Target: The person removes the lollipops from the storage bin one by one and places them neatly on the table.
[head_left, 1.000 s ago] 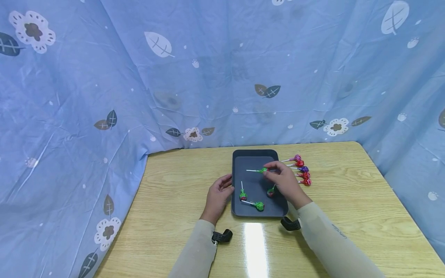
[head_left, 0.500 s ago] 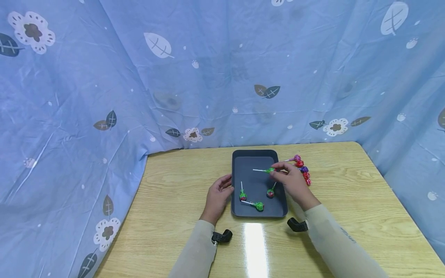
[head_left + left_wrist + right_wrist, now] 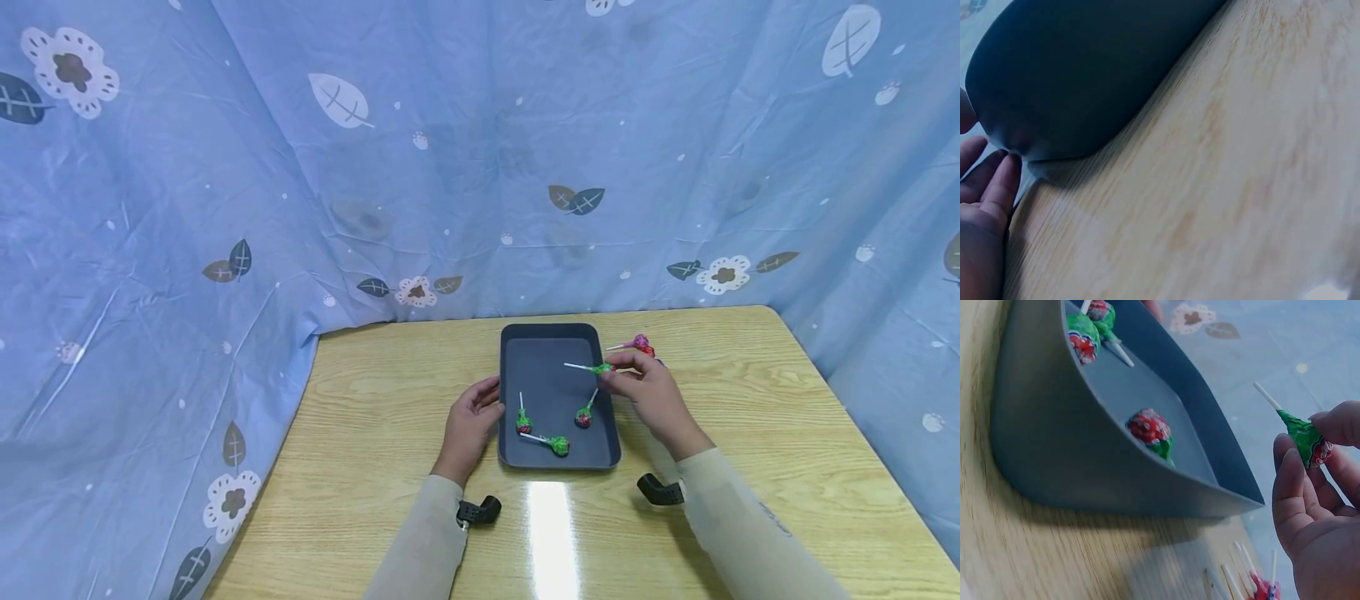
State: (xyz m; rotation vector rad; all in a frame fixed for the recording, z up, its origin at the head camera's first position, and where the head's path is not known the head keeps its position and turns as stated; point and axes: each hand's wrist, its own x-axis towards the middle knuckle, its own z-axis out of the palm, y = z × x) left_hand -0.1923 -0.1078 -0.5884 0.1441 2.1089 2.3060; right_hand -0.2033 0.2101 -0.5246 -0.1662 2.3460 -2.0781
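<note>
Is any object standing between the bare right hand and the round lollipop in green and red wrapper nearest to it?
No, nothing visible stands between them: the right hand directly pinches the round lollipop in green and red wrapper. The dark grey rectangular tray shows to one side, not between.

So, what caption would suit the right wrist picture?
Right hand pinching a green-wrapped lollipop near a gray tray holding three more lollipops.

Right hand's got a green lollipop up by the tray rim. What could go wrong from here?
The right hand pinches the held lollipop by its wrapped head, so it might twist or slip.
Its stick juts over the tray and could clip it on a low move.
The pink lollipop lies close by and could get knocked.
</note>
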